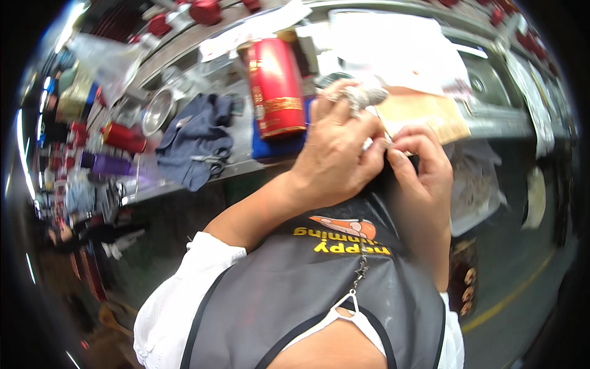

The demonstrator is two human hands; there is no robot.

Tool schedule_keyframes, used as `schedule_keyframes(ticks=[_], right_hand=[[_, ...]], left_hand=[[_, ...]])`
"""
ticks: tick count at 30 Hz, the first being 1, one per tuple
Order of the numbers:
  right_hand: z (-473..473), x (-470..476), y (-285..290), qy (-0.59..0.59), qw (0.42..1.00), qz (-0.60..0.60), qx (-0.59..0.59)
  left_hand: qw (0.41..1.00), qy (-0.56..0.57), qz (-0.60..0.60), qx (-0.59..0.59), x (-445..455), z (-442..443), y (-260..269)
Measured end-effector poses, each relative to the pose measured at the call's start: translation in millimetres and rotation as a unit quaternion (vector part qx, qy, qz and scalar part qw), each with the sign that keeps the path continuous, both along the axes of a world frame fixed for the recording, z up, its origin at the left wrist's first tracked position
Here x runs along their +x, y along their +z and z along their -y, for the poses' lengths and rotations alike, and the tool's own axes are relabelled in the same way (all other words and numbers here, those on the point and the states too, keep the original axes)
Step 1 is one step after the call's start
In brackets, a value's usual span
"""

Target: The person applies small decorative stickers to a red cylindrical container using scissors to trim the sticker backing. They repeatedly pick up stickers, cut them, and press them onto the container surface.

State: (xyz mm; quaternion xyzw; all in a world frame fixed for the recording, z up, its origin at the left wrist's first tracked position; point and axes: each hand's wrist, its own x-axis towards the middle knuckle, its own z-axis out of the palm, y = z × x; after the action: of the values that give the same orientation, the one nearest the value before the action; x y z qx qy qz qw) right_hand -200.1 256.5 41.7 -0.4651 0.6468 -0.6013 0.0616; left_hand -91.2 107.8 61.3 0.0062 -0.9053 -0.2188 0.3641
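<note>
My left hand (pixel 334 145) is above the bench's near edge, with a crumpled greyish rag (pixel 364 97) tucked in its fingers. Its thumb and fingertips meet those of my right hand (pixel 424 159). Between the two sets of fingertips shows a small pale piece (pixel 388 144), too small and blurred to name. To the left of my left hand, a shiny red cylinder with gold lettering (pixel 276 87) lies on a blue pad (pixel 267 150). Behind my right hand is a tan sheet (pixel 421 115), partly under white plastic sheeting (pixel 401 50).
Scissors (pixel 214 159) rest on a dark blue cloth (pixel 196 133), beside a metal bowl (pixel 159 110). Further left are another red cylinder (pixel 123 137) and a purple one (pixel 106 163). A steel sink (pixel 484 83) is at right; a translucent plastic tub (pixel 474 198) sits below the bench.
</note>
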Motion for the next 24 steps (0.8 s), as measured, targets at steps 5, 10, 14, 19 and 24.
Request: schedule_keyframes(ticks=[5, 10, 14, 19, 24], right_hand=[[20, 8, 2, 0.014, 1.000, 0.010, 0.007], [37, 12, 11, 0.056, 0.997, 0.055, 0.010], [50, 16, 16, 0.090, 0.990, 0.102, 0.032], [65, 14, 16, 0.102, 0.994, 0.027, 0.018], [72, 14, 14, 0.114, 0.993, -0.001, 0.024]], left_hand=[[0.999, 0.019, -0.022, 0.028, 15, 16, 1], [0.997, 0.037, -0.051, 0.032, 27, 27, 0], [0.996, 0.057, -0.050, 0.035, 35, 34, 0], [0.994, 0.078, -0.053, 0.051, 45, 45, 0], [0.995, 0.049, -0.053, 0.073, 42, 52, -3]])
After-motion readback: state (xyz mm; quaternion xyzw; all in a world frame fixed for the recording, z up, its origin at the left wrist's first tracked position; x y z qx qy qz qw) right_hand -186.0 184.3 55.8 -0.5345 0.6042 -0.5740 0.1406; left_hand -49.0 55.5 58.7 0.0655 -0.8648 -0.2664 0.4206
